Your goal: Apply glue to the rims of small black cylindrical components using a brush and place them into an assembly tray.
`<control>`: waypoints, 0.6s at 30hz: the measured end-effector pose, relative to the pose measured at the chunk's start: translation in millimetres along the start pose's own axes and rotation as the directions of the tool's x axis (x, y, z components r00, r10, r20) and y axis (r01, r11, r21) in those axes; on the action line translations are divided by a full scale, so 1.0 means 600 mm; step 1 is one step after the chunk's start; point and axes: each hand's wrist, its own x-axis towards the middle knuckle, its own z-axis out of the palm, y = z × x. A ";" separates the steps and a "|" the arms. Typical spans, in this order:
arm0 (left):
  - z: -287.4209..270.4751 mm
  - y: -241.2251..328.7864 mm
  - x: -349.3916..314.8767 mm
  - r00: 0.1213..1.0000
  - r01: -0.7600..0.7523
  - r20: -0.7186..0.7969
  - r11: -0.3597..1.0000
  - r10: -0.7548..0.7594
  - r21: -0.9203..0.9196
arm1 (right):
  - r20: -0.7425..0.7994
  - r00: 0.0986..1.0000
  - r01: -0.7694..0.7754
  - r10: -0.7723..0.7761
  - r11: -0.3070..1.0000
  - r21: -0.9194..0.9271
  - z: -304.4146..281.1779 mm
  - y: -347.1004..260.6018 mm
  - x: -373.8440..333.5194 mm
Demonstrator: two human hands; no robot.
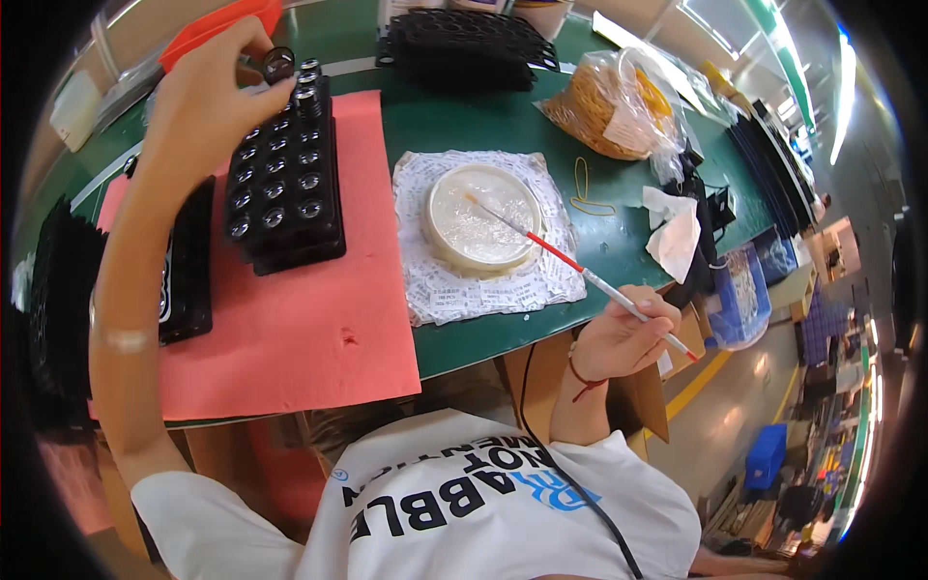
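In the head view, far on the left, our left hand (198, 97) pinches a small dark round part (278, 64) by the far end of a black tray (302, 254) with shiny round parts (309, 181) on a pink sheet (329, 377). Near on the right, our right hand (628, 333) pinches a thin paintbrush (556, 253), its tip pointing into a round white dish (483, 267) in the middle

My brush (585, 275) has a smooth, glossy handle. The dish (481, 264) looks like plastic, its gel (503, 206) wet and shiny, the paper (435, 304) crinkled. I see smooth plastic on the tray (302, 253), a glossy part (279, 64), a matt mat (367, 329) and my soft cloth shirt (619, 483).
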 end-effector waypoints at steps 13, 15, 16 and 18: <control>0.081 0.040 -0.217 0.926 0.012 0.339 0.884 0.167 -0.468 | 0.317 0.946 0.084 -0.059 0.994 -0.065 0.013 -0.009 0.013; 0.085 0.034 -0.222 0.884 0.292 0.468 0.771 0.009 -0.566 | 0.217 0.976 0.001 0.005 1.000 -0.026 0.014 -0.003 0.015; 0.084 0.033 -0.222 0.885 0.296 0.466 0.767 0.005 -0.569 | 0.114 0.990 -0.081 0.078 0.996 0.026 0.014 0.002 0.014; 0.079 0.033 -0.219 0.776 0.577 0.617 0.540 -0.128 -0.613 | 0.031 0.987 -0.160 0.157 0.978 0.138 0.007 0.012 0.013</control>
